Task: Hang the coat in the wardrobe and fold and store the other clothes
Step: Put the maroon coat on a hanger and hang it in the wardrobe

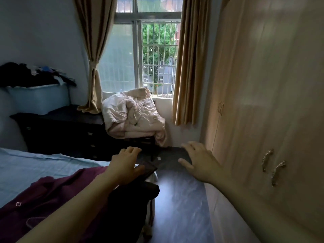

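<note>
A maroon garment (45, 199) lies spread on the bed's light blue sheet (35, 165), with a dark garment (129, 204) draped over the bed's corner beside it. My left hand (125, 163) hovers above the bed corner, fingers apart and empty. My right hand (198, 160) is held out over the floor, fingers spread, holding nothing, just left of the wardrobe (263, 102). The wardrobe's light wooden doors are closed, with metal handles (273, 165) near my right wrist.
A dark dresser (57, 132) carries a blue bin (40, 99) heaped with clothes (31, 74). A crumpled pale quilt (135, 116) sits on a chair below the barred window (150, 55). Dark glossy floor (178, 199) runs between bed and wardrobe. Tan curtains (191, 67) hang at both sides.
</note>
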Motion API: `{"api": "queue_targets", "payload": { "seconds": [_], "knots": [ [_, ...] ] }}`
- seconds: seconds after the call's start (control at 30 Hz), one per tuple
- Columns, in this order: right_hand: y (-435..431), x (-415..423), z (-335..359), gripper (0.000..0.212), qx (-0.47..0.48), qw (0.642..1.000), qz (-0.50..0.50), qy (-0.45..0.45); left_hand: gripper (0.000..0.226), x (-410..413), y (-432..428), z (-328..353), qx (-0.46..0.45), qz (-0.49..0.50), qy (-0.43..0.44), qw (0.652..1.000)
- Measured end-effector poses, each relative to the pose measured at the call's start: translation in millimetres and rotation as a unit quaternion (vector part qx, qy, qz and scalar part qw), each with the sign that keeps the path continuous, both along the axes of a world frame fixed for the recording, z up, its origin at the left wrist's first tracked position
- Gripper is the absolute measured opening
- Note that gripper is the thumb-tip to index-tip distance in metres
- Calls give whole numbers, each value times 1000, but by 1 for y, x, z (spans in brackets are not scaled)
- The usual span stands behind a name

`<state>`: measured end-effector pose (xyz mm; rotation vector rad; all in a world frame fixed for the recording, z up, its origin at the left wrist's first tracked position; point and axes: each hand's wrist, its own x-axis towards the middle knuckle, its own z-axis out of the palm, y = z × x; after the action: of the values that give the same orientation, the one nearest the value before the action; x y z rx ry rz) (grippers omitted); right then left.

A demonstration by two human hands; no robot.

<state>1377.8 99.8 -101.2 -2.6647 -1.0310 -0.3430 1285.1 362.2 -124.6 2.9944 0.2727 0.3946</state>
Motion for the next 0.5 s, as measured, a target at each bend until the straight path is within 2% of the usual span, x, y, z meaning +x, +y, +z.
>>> {"api": "queue_targets", "payload": {
  "seconds": [0.07, 0.2, 0.33, 0.5],
  "knots": [
    [8, 47, 4, 58, 19, 1000, 11, -8, 68, 44, 2, 5, 26, 7, -4, 1000],
    [24, 146, 24, 58, 50, 998, 19, -17, 65, 132, 13, 26, 15, 17, -9, 1000],
    [50, 229, 33, 57, 41, 998, 30, -20, 58, 213, 30, 39, 19, 27, -29, 999],
    [87, 315, 19, 51, 30, 998, 42, -20, 57, 306, 58, 23, -4, 25, -19, 1000]
  ]
}}
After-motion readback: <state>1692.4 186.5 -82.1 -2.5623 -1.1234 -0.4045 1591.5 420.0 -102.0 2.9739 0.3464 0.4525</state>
